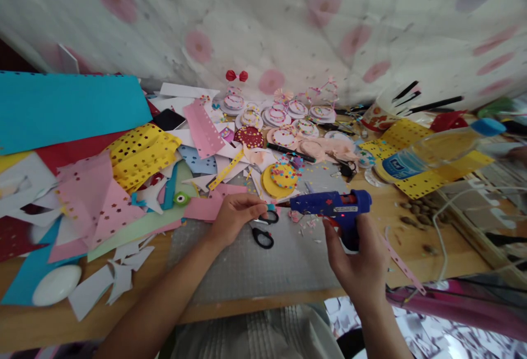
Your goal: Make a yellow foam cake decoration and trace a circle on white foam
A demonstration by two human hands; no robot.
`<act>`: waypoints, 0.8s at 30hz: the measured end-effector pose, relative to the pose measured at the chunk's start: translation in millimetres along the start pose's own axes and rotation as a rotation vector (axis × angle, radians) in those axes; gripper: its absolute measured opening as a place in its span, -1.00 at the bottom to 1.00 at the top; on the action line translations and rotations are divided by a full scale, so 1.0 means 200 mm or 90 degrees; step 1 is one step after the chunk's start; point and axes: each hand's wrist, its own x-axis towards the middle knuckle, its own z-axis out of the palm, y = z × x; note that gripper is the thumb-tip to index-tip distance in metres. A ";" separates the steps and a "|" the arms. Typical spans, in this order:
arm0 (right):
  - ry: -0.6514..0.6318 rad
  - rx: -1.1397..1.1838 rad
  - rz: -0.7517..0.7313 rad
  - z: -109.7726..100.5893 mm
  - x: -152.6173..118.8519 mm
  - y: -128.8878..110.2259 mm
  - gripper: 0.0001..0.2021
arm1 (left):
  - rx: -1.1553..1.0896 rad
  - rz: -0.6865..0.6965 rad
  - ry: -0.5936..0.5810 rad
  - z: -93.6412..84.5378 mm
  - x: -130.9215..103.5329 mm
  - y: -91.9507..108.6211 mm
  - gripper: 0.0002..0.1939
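Observation:
My right hand (357, 254) is wrapped round the handle of a blue hot glue gun (319, 203), whose nozzle points left. Between the thumb and fingers of my left hand (237, 213) is a small blue piece (270, 207), perhaps paper, right at the nozzle tip. Whether nozzle and piece touch, I cannot tell. Black-handled scissors (262, 237) lie on the grey cutting mat (230, 282) just below my left fingers. Behind the glue gun sits a yellow paper hat (280, 179) trimmed with colourful bits. Tiny pink scraps (307, 224) are scattered under the gun.
Several decorated paper hats (284, 138) stand at the back. Coloured paper (69, 109) and cut scraps pile up on the left, beside a white oval object (57, 285). To the right are a plastic bottle (436, 150), a cup of pens (379, 115) and a white cord (442, 238).

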 end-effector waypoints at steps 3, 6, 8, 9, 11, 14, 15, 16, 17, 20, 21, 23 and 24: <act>0.000 -0.008 -0.023 0.00 0.00 0.00 -0.73 | 0.003 0.001 -0.003 0.00 0.00 0.00 -0.77; -0.008 -0.004 -0.009 0.00 0.00 0.00 -0.73 | 0.006 0.001 -0.006 0.00 0.00 0.00 -0.78; -0.006 -0.008 -0.010 0.00 0.00 0.00 -0.75 | 0.008 0.003 -0.007 0.00 0.00 0.00 -0.78; -0.004 -0.010 -0.013 0.00 0.00 0.00 -0.76 | 0.009 0.003 -0.006 0.00 0.00 0.00 -0.77; -0.004 -0.015 -0.020 -0.01 0.00 0.00 -0.77 | 0.011 0.004 -0.005 0.00 0.00 0.00 -0.77; -0.011 -0.018 -0.022 -0.01 0.01 -0.01 -0.77 | 0.009 0.004 -0.007 0.00 0.00 0.00 -0.77; -0.014 -0.020 -0.021 -0.02 0.01 -0.01 -0.78 | 0.008 0.003 -0.008 0.00 0.00 0.00 -0.77; -0.014 -0.020 -0.022 -0.02 0.01 -0.01 -0.77 | 0.006 0.002 -0.008 0.00 0.00 0.00 -0.77; -0.012 -0.018 -0.023 -0.02 0.01 -0.02 -0.77 | 0.005 0.001 -0.007 0.00 0.00 0.00 -0.77; -0.012 -0.012 -0.022 -0.02 0.00 -0.02 -0.77 | 0.001 0.002 -0.006 -0.01 0.00 -0.01 -0.77; -0.015 -0.010 -0.022 -0.02 0.00 -0.02 -0.78 | 0.000 0.004 -0.006 -0.01 0.00 -0.01 -0.77; -0.013 -0.009 -0.023 -0.02 0.00 -0.02 -0.80 | -0.001 0.006 -0.005 -0.01 0.00 -0.01 -0.76; -0.011 -0.010 -0.023 -0.01 0.00 -0.02 -0.80 | -0.001 0.006 -0.005 -0.01 0.00 -0.01 -0.76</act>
